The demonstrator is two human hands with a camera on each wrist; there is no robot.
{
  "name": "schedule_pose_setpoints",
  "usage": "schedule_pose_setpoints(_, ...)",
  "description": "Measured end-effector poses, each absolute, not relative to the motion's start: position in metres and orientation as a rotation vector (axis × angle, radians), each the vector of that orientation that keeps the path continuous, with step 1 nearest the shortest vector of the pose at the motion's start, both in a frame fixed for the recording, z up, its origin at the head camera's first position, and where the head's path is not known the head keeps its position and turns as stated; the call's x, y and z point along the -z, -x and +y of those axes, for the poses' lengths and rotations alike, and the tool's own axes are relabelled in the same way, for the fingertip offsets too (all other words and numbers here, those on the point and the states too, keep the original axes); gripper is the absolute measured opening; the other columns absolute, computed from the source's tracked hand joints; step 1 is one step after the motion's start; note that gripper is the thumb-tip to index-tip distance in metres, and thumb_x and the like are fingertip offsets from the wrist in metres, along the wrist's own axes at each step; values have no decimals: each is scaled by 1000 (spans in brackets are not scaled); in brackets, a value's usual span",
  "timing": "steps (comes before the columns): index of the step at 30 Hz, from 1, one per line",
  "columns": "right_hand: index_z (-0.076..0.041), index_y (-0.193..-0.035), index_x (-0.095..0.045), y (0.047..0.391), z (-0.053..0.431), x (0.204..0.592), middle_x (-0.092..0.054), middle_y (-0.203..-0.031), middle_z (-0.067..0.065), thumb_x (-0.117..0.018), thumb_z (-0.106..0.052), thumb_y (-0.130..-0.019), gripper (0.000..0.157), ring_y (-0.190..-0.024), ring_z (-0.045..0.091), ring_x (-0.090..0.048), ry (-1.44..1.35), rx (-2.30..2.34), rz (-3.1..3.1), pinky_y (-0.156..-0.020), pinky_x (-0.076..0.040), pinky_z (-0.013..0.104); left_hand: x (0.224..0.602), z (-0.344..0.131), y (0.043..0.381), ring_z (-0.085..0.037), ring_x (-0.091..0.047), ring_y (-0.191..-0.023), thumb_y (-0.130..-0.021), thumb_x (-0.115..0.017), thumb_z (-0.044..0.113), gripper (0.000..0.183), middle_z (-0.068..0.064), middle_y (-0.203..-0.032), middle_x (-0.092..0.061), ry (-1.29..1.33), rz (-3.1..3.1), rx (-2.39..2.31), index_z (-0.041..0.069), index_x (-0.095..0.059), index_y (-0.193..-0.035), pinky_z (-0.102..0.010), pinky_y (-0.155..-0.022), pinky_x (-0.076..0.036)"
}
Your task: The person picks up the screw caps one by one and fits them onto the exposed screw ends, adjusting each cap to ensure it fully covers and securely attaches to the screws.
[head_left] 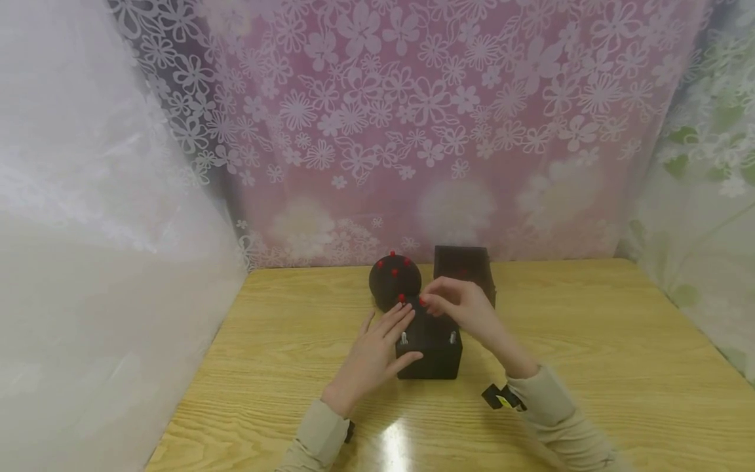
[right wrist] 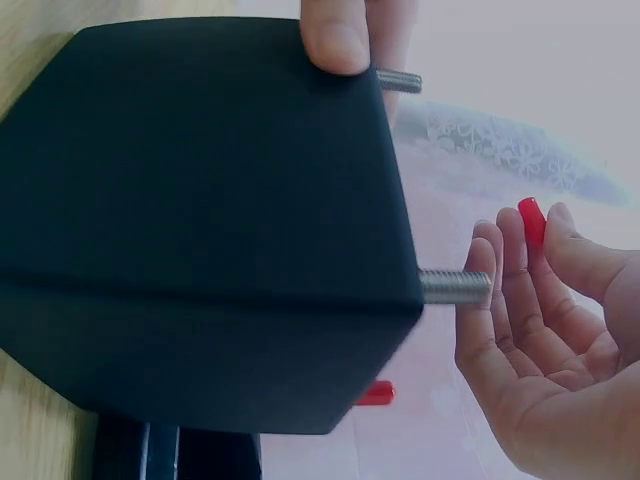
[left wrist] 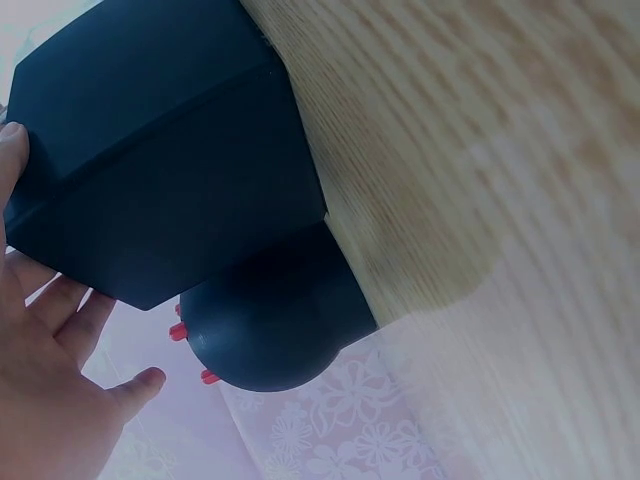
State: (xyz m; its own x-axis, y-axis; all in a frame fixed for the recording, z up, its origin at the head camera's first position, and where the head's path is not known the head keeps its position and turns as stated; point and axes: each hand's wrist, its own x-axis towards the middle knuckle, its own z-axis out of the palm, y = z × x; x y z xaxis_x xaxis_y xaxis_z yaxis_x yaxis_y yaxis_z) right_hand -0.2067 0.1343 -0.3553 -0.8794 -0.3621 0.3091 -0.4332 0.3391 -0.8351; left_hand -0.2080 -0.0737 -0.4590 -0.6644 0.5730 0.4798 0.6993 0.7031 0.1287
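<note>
A black box [head_left: 429,362] stands on the table with metal threaded studs [head_left: 453,337] on its top near side. My left hand [head_left: 373,351] rests on the box's left side, fingers extended and thumb toward the front; in the left wrist view the hand [left wrist: 50,365] lies along its edge. My right hand [head_left: 466,307] is above the far right part of the box. In the right wrist view its thumb and fingertips pinch a small red cylindrical piece [right wrist: 532,222], held apart from the studs. Another red piece [head_left: 402,298] stands by my left fingertips.
Behind the box, to the left, is a round black block [head_left: 386,288] with several red pieces on top. An open black bin [head_left: 463,254] stands at the back right, partly hidden by my right hand. Patterned curtains [head_left: 413,164] enclose the wooden table [head_left: 295,328].
</note>
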Motion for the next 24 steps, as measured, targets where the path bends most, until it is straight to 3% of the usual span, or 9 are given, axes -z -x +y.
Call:
schedule_pose_setpoints(11, -4, -99, -66, 205, 125, 364, -66, -93, 7, -63, -14, -88, 16, -80, 29, -64, -817, -1576, -2488, -70, -54, 37, 458, -73, 207, -17, -23, -138, -89, -45, 58, 74, 0, -151, -24, 988, -2509, 405, 15, -26, -146, -54, -110, -19)
schedule_pose_setpoints(18, -16, -98, -69, 216, 124, 386, -66, -93, -12, -65, -31, -85, 21, -89, 7, -63, -813, -1384, -2529, -79, -52, 27, 458, -75, 207, -17, -25, -138, -88, -48, 56, 71, -5, -148, -32, 986, -2480, 428, 13, -33, -143, -53, -111, -17)
schedule_pose_setpoints(24, -20, -95, -71, 215, 120, 389, -67, -92, -16, -67, -34, -82, 20, -89, 3, -63, -834, -1272, -2510, -79, -53, 29, 458, -76, 208, -17, -28, -137, -87, -52, 55, 69, -1, -147, -33, 986, -2447, 436, 14, -38, -141, -52, -110, -19)
